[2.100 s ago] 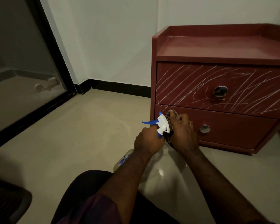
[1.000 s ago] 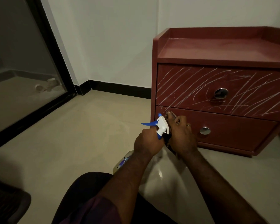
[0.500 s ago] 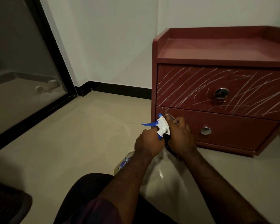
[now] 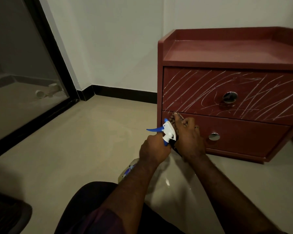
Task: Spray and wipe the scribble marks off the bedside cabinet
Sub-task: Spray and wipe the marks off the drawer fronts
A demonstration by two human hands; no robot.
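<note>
A red bedside cabinet (image 4: 227,53) stands on the floor against the wall. White scribble marks (image 4: 198,93) cover its upper drawer front. The lower drawer (image 4: 240,137) looks mostly free of marks. My left hand (image 4: 153,149) grips the neck of a spray bottle (image 4: 168,130) with a white and blue trigger head; the bottle's body is mostly hidden under my forearm. My right hand (image 4: 189,137) presses a dark patterned cloth (image 4: 173,121) against the lower drawer's top left corner.
A round metal knob sits on each drawer (image 4: 229,97) (image 4: 214,136). A glass door with a black frame (image 4: 46,53) runs along the left. Black skirting (image 4: 125,94) lines the wall. A dark object (image 4: 7,215) lies at the bottom left. My knee is below.
My right hand and the cloth have shifted slightly up along the lower drawer's left corner. My left hand has stayed on the spray bottle.
</note>
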